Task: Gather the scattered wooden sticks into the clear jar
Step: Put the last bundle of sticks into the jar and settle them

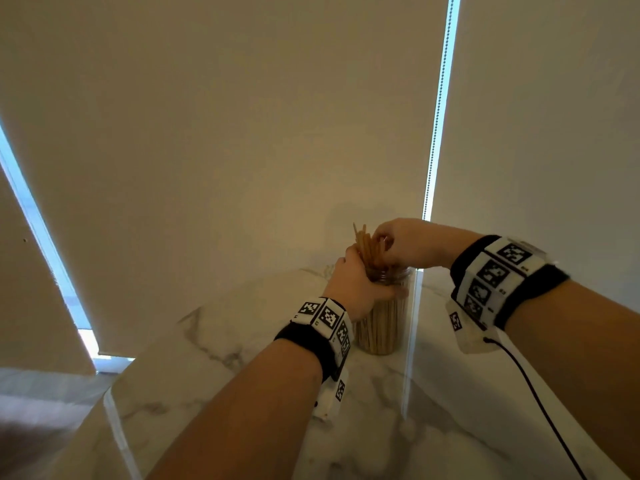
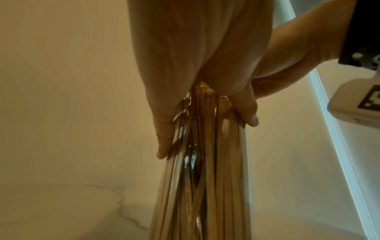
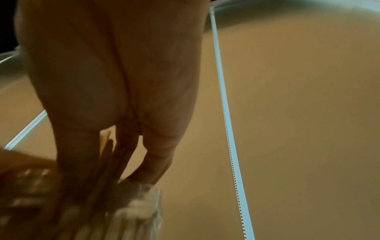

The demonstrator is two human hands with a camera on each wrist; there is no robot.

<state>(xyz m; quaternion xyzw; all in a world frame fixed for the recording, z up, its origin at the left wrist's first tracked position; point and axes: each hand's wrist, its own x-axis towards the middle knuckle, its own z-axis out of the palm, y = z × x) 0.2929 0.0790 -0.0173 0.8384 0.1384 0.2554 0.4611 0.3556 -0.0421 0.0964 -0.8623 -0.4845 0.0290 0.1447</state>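
Observation:
A clear jar [image 1: 379, 327] packed with wooden sticks stands upright on the marble table [image 1: 242, 344]. My left hand [image 1: 356, 285] grips the jar near its mouth, thumb and fingers wrapped round the glass [image 2: 205, 178]. A bundle of sticks [image 1: 472, 249] pokes up out of the mouth. My right hand [image 1: 398, 244] pinches this bundle from the right, just above the rim. In the right wrist view the fingers [image 3: 115, 162] close on blurred sticks over the jar's rim [image 3: 144, 194]. The left hand [image 2: 201, 65] covers the jar's mouth in the left wrist view.
Beige roller blinds [image 1: 242, 116] hang right behind the table, with a bead chain [image 1: 437, 133] in the bright gap between them. A black cable [image 1: 540, 403] runs from my right wristband across the table. The table's left edge [image 1: 114, 420] drops to the floor.

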